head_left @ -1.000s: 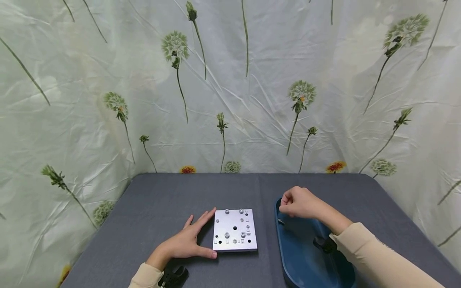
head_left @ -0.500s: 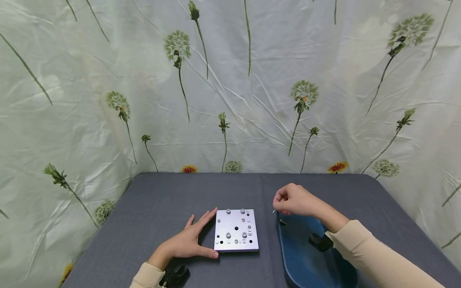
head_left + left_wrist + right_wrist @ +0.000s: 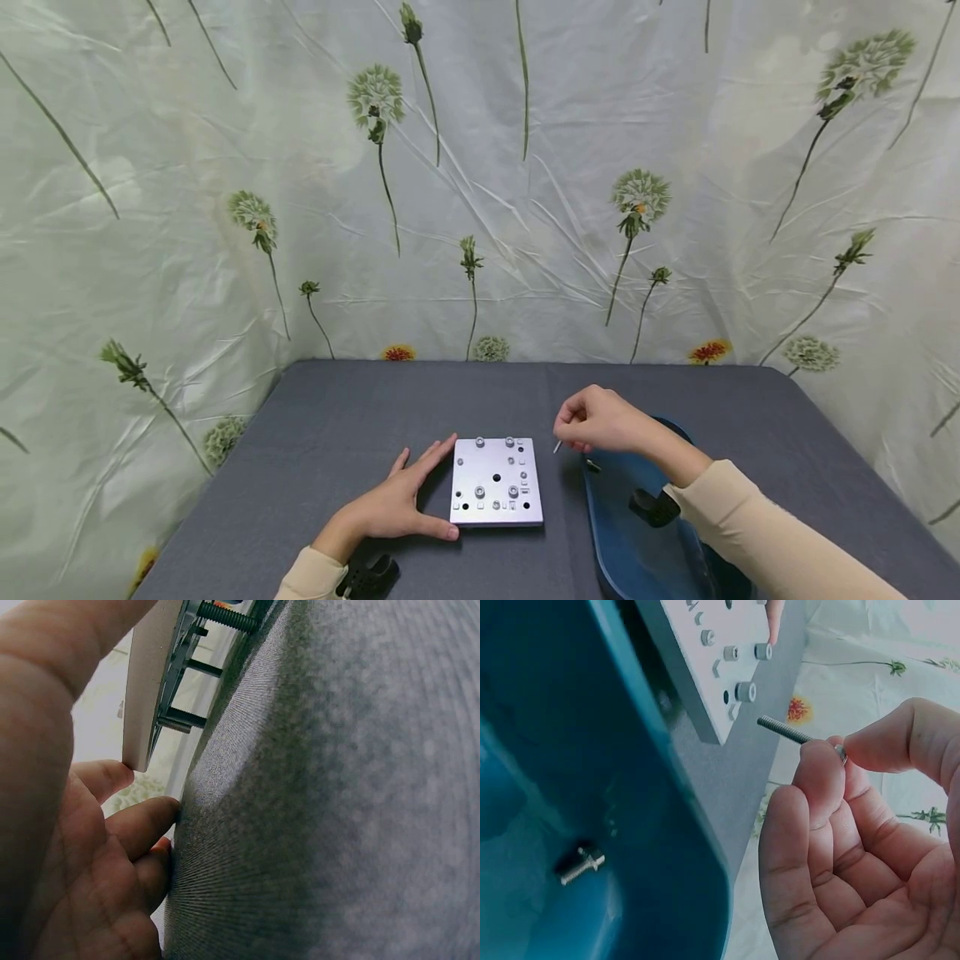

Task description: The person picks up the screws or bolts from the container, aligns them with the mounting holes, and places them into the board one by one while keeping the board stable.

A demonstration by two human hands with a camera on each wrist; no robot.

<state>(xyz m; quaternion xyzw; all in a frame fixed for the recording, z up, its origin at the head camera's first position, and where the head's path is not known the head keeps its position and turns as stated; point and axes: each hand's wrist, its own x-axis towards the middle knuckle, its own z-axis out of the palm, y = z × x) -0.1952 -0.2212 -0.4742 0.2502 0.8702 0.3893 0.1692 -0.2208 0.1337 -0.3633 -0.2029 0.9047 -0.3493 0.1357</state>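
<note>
My right hand point(image 3: 603, 421) pinches a slim threaded screw point(image 3: 784, 729) by its head between thumb and fingertips. Its threaded end points toward a silver square metal plate point(image 3: 480, 471). My left hand point(image 3: 393, 504) lies spread at the plate's left side, thumb at the near corner and index fingertip at the far corner. Several socket-head screws stand on the plate among small holes and fittings. In the left wrist view, screw shanks point(image 3: 229, 616) stick out of the plate's underside, and the plate sits raised above the cloth.
A deep blue tray point(image 3: 595, 521) stands right of the plate, partly under my right forearm. One more short metal fastener point(image 3: 581, 864) lies in it. Grey cloth point(image 3: 360, 408) covers the table, and a flowered curtain point(image 3: 480, 208) hangs behind.
My right hand has moved left from over the tray to past its left rim, bringing the screw out in its fingers. The left hand keeps its place at the plate.
</note>
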